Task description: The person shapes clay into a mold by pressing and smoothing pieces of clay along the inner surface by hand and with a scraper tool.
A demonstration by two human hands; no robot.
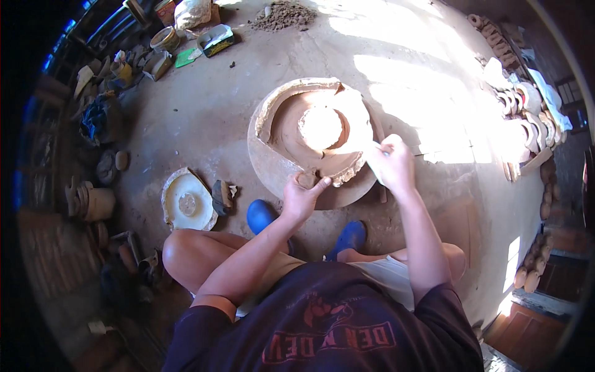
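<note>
In front of me a large round clay-coloured mould (268, 115) with a thick, rough raised rim rests on a wide round disc (273, 175). A round hub in its middle (321, 128) is bright with sunlight. My left hand (299, 199) is at the near rim, its fingers and thumb closed around a brown lump that looks like clay (307, 179). At the right side of the rim my right hand (395, 166) is curled closed. Glare and the fingers hide what it holds, if anything.
A pale round mould (181, 212) lies on the floor at the left, beside a dark block (222, 197). Tubs and a tray (215, 39) stand far left, near a heap of crumbled clay (283, 15). Stacked curved pieces (532, 133) line the right side. My blue shoes (261, 216) are close to the disc.
</note>
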